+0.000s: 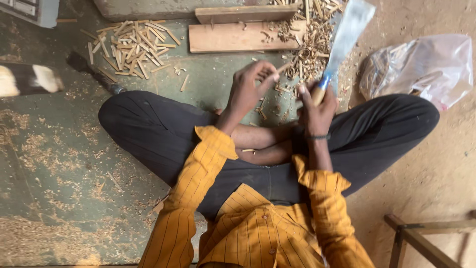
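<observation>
Head view, person seated cross-legged on a green mat (59, 164) dusted with sawdust.

Packages: I see one crumpled clear plastic bag (421, 67) at the upper right of the frame, lying on the bare earth just above the knee; pale sticks show dimly through it. No label or sign is legible to me. A grey box-like corner (34, 11) sits at the extreme upper left; I cannot tell what it is.

Hands: I log the left hand (250, 89) at upper centre, wrist bent, fingers curled and pinching a thin wooden stick (283, 67) between thumb and fingertips. The right hand (317, 111) is just beside it, to the right, fist closed round the handle of a broad-bladed knife (347, 34); the blade rises tilted toward the upper right, blurred. The forearms cross over the lap, yellow striped sleeves rolled back, and a dark band sits on the right wrist.

Counts: two wooden planks (243, 35) at top centre, lying side by side and touching. One heap of cut sticks (134, 47) at the upper left, too many to count. One mound of curled shavings (310, 44) right of the planks, next to the blade. One wooden frame corner (426, 238) at lower right
</observation>
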The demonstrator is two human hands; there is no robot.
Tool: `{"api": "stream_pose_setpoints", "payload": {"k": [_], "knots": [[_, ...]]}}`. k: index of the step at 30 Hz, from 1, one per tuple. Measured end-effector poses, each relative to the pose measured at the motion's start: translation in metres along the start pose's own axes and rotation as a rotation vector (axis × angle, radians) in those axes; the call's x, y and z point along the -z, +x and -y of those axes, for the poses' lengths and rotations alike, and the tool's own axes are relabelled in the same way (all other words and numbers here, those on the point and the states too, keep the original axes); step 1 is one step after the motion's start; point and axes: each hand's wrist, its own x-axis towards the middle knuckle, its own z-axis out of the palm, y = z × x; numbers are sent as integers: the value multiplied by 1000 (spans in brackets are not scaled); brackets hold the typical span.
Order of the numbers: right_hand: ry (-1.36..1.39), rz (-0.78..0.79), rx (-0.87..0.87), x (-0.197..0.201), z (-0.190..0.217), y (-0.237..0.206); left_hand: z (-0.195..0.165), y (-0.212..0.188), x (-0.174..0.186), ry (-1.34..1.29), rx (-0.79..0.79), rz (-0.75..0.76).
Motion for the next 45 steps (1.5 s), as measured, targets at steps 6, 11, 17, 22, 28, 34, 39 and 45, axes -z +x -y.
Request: {"api": "stream_pose_setpoints", "payload": {"k": [6, 11, 17, 22, 28, 34, 39, 45], "knots": [[71, 115, 146, 4, -15, 26, -46, -27, 7, 0, -7, 110], [26, 33, 279, 12, -22, 23, 1, -43, 66, 75, 83, 53], [193, 87, 213, 50, 30, 22, 55, -3, 235, 873, -3, -345], [136, 77, 263, 91, 46, 26, 43, 11, 244, 822, 163, -227], [254, 11, 162, 96, 30, 28, 66, 36, 111, 583, 77, -137], [284, 4, 120, 96, 33, 27, 95, 43, -32, 942, -113, -199], [303, 22, 95, 96, 38, 25, 104, 38, -105, 643, -104, 98], [340, 64, 72, 94, 42, 24, 80, 37, -68, 671, -81, -242]]}}
